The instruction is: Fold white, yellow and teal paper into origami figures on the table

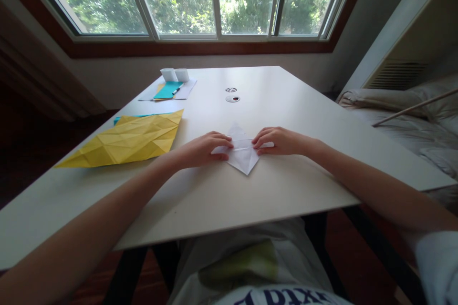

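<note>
A folded piece of white paper (245, 158), shaped like a kite with a point toward me, lies on the white table before me. A crease or folded edge runs across its middle. On its left side my left hand (211, 147) holds the edge, with thumb and fingertips at the paper. From the right, my right hand (272, 140) grips the opposite edge between thumb and bent fingers. The paper's side corners are partly hidden by the fingers.
Left of my left hand rests a large creased yellow paper (125, 140), with a teal sheet partly under it. Farther back are two small white paper boxes (175, 75), a teal paper (167, 90) and a marker (177, 90). Round metal inserts (232, 98) sit in the tabletop.
</note>
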The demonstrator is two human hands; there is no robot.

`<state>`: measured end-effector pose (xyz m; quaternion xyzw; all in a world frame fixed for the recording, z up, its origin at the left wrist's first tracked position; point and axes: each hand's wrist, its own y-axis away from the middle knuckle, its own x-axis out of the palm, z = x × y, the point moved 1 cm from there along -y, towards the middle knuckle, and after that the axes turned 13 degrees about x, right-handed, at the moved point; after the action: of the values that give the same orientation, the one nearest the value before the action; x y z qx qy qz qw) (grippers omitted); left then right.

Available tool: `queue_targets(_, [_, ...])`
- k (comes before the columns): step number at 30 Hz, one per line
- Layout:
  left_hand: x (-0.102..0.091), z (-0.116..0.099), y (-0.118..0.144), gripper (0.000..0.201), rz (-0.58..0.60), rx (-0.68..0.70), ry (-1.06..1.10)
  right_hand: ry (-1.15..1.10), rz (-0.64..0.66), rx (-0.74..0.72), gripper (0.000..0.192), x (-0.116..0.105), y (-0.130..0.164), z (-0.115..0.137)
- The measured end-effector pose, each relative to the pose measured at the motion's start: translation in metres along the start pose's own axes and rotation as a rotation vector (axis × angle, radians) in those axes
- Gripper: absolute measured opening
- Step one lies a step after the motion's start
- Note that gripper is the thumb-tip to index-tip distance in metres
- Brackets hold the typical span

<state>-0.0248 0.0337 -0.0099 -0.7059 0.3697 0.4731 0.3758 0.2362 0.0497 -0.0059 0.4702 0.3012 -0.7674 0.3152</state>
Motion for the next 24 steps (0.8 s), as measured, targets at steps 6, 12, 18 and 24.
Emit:
queue_targets(6, [-0.005, -0.005, 0.0, 0.028, 0.028, 0.033, 0.004, 0.008, 0.033, 0.0, 0.022, -0.001, 0.001, 0.001])
queue_targets(12, [-0.009, -0.013, 0.0, 0.041, 0.037, 0.004, -0.011, 0.063, 0.031, 0.017, 0.034, -0.002, 0.002, 0.007])
queue_targets(18, [-0.01, -0.015, -0.001, 0.043, 0.049, -0.007, -0.037, 0.089, 0.027, 0.027, 0.035, -0.003, 0.003, 0.008])
queue_targets(24, [-0.011, -0.014, 0.001, 0.045, 0.06, -0.008, -0.034, 0.159, 0.012, -0.017, 0.026, -0.002, 0.003, 0.01])
